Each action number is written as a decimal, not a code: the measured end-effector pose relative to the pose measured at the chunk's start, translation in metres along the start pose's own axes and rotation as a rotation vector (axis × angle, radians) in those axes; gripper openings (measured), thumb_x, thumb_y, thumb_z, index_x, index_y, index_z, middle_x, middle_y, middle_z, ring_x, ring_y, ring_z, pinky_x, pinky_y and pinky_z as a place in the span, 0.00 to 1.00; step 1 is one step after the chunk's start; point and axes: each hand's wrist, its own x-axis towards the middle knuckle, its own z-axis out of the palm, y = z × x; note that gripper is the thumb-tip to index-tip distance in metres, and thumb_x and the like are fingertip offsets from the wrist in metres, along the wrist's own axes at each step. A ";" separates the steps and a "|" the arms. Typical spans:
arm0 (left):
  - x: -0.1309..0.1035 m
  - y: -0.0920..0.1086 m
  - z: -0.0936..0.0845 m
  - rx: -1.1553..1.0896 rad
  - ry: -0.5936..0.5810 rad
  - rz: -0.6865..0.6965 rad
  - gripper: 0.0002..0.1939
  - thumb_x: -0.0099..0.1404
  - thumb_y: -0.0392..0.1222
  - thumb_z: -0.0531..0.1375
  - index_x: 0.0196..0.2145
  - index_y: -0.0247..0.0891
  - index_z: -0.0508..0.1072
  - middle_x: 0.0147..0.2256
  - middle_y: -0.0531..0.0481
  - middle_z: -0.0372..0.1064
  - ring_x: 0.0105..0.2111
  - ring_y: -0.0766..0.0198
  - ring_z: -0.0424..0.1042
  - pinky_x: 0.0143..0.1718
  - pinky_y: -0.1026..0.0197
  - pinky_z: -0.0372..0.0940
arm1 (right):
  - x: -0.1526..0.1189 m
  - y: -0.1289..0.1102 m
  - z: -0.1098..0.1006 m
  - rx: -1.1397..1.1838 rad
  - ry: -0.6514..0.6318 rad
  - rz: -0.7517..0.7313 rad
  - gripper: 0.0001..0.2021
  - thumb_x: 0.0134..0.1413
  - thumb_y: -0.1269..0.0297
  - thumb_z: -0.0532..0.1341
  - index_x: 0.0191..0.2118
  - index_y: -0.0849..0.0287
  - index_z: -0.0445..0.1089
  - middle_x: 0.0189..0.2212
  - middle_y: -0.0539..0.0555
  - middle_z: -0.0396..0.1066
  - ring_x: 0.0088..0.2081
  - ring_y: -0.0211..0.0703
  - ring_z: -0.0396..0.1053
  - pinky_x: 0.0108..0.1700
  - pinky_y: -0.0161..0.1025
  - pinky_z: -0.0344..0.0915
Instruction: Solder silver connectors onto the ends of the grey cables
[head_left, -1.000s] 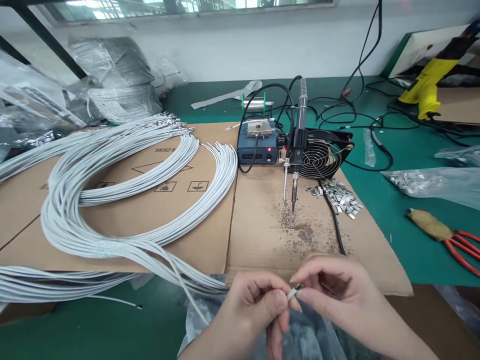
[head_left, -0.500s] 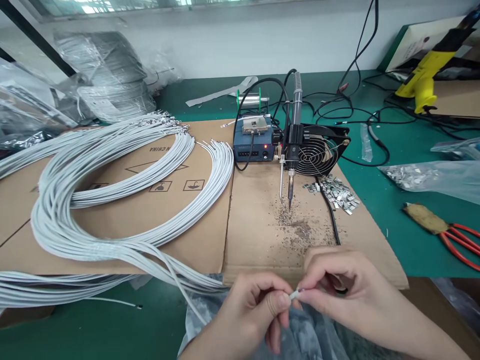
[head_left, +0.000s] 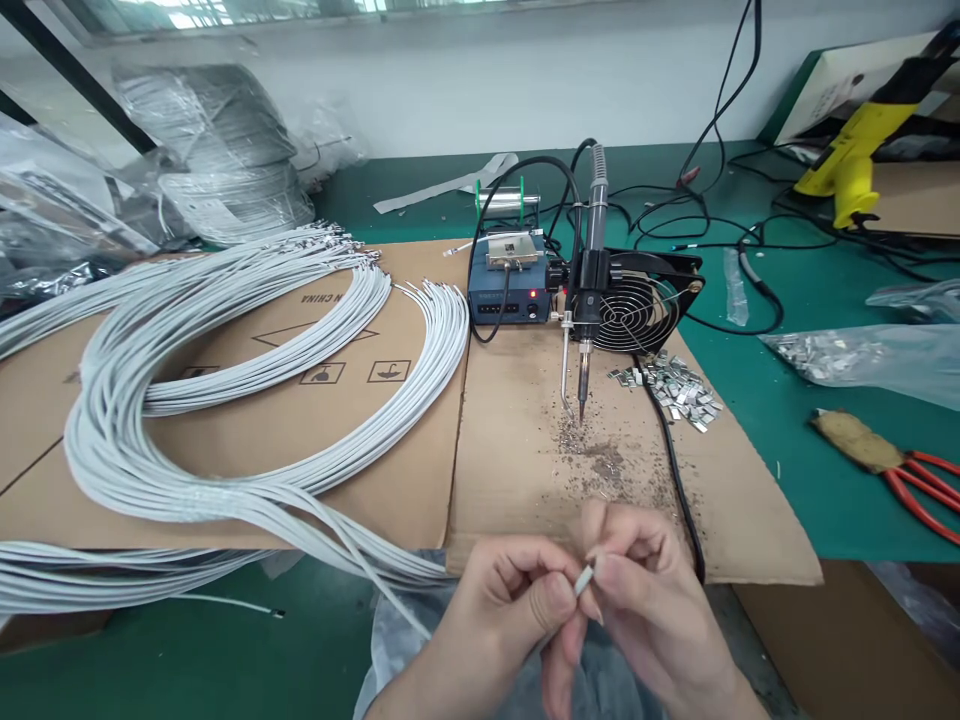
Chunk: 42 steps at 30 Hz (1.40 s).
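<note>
Between my two hands is the end of a white cable, close to the front edge of the cardboard. My left hand pinches the cable just behind its end, thumb on top. The fingertips of my right hand are closed on the very tip, covering most of it. What the tip looks like under those fingers is hidden. Beyond the hands, a soldering iron hangs tip-down in a stand. A pile of small metal connector pieces lies to its right.
A large bundle of white cables curves over the cardboard on the left. Behind the iron stand a blue soldering station, a solder spool and a black fan. Red-handled cutters and a bag of metal parts lie right.
My right hand has turned more upright and drawn in toward my left hand, its forearm swinging left. The cable end now tilts up more steeply between the fingers.
</note>
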 end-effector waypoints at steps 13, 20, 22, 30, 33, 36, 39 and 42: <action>-0.006 0.010 0.018 0.537 0.418 0.137 0.10 0.59 0.42 0.60 0.27 0.30 0.71 0.19 0.54 0.60 0.14 0.74 0.63 0.17 0.74 0.56 | -0.002 -0.032 -0.015 -0.811 -0.052 0.012 0.02 0.48 0.67 0.63 0.32 0.56 0.72 0.21 0.50 0.59 0.23 0.36 0.56 0.22 0.33 0.52; -0.005 0.010 0.015 0.805 0.348 0.196 0.08 0.61 0.39 0.58 0.28 0.31 0.72 0.21 0.53 0.60 0.15 0.73 0.66 0.18 0.73 0.57 | 0.004 -0.043 -0.007 -0.987 -0.080 0.078 0.04 0.48 0.66 0.62 0.26 0.60 0.69 0.21 0.50 0.62 0.22 0.36 0.56 0.21 0.32 0.52; -0.005 0.010 0.013 0.842 0.332 0.190 0.08 0.61 0.39 0.58 0.28 0.31 0.72 0.22 0.53 0.61 0.16 0.72 0.66 0.18 0.73 0.57 | 0.004 -0.045 -0.007 -1.006 -0.089 0.117 0.05 0.48 0.67 0.62 0.25 0.60 0.68 0.19 0.49 0.61 0.21 0.35 0.54 0.21 0.32 0.51; -0.004 0.013 0.013 0.854 0.294 0.142 0.10 0.61 0.41 0.58 0.27 0.32 0.71 0.19 0.53 0.60 0.15 0.73 0.64 0.19 0.72 0.56 | 0.002 -0.043 -0.009 -0.814 -0.132 0.187 0.09 0.48 0.69 0.62 0.22 0.61 0.63 0.17 0.47 0.54 0.21 0.34 0.50 0.21 0.31 0.48; -0.004 0.014 0.014 0.694 0.305 0.099 0.12 0.60 0.44 0.59 0.26 0.31 0.70 0.20 0.53 0.59 0.15 0.73 0.63 0.16 0.72 0.54 | 0.005 -0.039 -0.010 -0.583 -0.111 0.180 0.10 0.51 0.66 0.61 0.22 0.61 0.63 0.18 0.47 0.54 0.21 0.33 0.50 0.22 0.31 0.47; -0.005 0.013 0.015 0.573 0.363 0.038 0.14 0.58 0.46 0.60 0.26 0.31 0.69 0.17 0.54 0.58 0.14 0.73 0.61 0.16 0.73 0.52 | 0.007 -0.038 -0.012 -0.425 0.039 0.062 0.11 0.52 0.64 0.61 0.23 0.60 0.61 0.19 0.47 0.54 0.21 0.33 0.50 0.22 0.31 0.47; -0.006 0.012 0.016 0.471 0.437 -0.005 0.16 0.56 0.48 0.62 0.25 0.31 0.68 0.15 0.55 0.57 0.13 0.74 0.60 0.15 0.74 0.52 | 0.007 -0.039 -0.014 -0.674 0.115 -0.049 0.09 0.52 0.65 0.61 0.24 0.59 0.64 0.20 0.48 0.57 0.23 0.34 0.53 0.23 0.31 0.49; -0.006 0.012 0.018 0.439 0.468 0.020 0.16 0.55 0.48 0.63 0.25 0.30 0.68 0.17 0.53 0.60 0.13 0.74 0.60 0.15 0.74 0.52 | 0.005 -0.037 -0.013 -0.846 -0.010 0.116 0.05 0.49 0.64 0.62 0.28 0.59 0.68 0.18 0.48 0.56 0.21 0.35 0.51 0.21 0.32 0.48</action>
